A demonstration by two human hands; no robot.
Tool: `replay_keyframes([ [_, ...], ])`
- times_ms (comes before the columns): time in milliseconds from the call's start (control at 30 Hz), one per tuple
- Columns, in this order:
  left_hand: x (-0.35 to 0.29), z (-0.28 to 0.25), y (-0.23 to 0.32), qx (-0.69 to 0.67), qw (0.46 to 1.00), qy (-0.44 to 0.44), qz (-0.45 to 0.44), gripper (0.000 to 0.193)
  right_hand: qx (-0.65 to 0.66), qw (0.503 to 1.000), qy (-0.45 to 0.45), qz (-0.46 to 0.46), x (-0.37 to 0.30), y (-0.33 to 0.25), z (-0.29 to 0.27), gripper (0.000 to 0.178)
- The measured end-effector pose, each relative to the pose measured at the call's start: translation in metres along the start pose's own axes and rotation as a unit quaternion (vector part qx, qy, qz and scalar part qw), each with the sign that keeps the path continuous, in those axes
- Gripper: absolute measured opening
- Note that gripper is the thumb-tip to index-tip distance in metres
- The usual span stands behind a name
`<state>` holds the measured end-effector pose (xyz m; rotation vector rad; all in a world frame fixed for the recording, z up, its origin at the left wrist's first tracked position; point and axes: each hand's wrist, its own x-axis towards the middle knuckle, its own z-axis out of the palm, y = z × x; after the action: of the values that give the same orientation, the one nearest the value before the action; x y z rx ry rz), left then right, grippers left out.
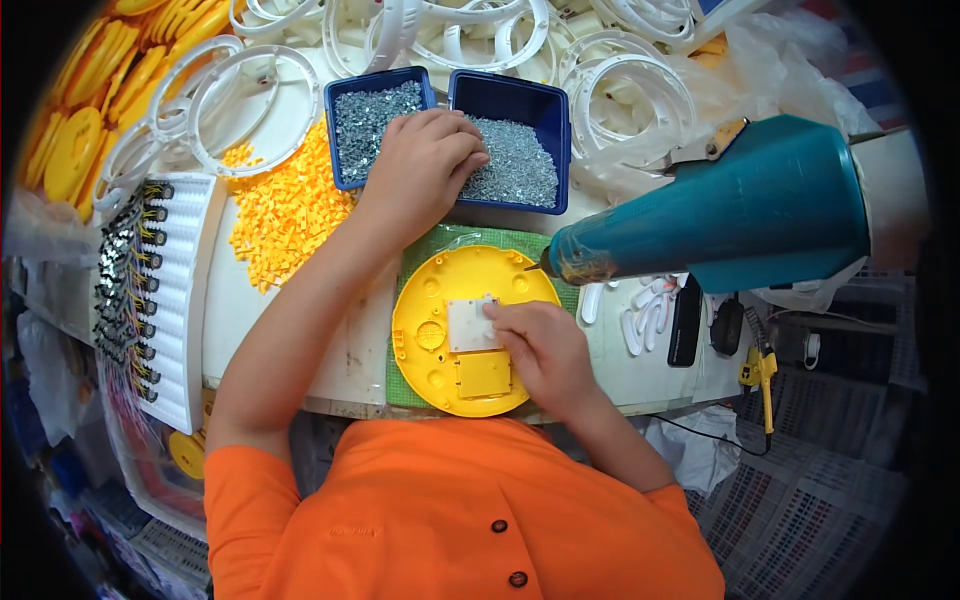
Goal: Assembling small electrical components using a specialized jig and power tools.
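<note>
My left hand (425,160) is over the two blue bins of small silvery screws, its fingers bent and drawn together at the right bin (562,150). Whatever lies between the fingertips is hidden. My right hand (548,355) grips a white square plastic plate (468,328), the thumb on its right edge. That plate sits inside a round yellow plastic shell (420,375) with moulded posts and a rectangular recess. Under the shell lies a green mat (400,393). A thin dark bit on a teal tapered power tool (720,215) points at the shell's upper right rim.
Small yellow parts (285,225) are heaped beside the left bin (345,183). White rings (255,110) and yellow discs (75,150) pile up behind. At left stands a white ribbed tray (185,300) with wired parts. White curved pieces (650,315) and a black phone-like slab (685,322) lie at right.
</note>
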<state>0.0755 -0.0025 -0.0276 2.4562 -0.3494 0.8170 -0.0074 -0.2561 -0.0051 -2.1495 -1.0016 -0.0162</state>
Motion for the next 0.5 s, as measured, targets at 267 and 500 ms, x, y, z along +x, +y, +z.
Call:
replay_keyframes([
  [267, -0.062, -0.055, 0.053, -0.133, 0.988, -0.069, -0.048, 0.007, -0.025, 0.998, -0.059, 0.007, 0.030, 0.011, 0.003, 0.009],
  [500, -0.093, -0.054, 0.078, -0.107, 0.985, -0.105, -0.089, 0.008, 0.030, 0.995, -0.075, 0.063, 0.030, 0.019, -0.001, 0.013],
])
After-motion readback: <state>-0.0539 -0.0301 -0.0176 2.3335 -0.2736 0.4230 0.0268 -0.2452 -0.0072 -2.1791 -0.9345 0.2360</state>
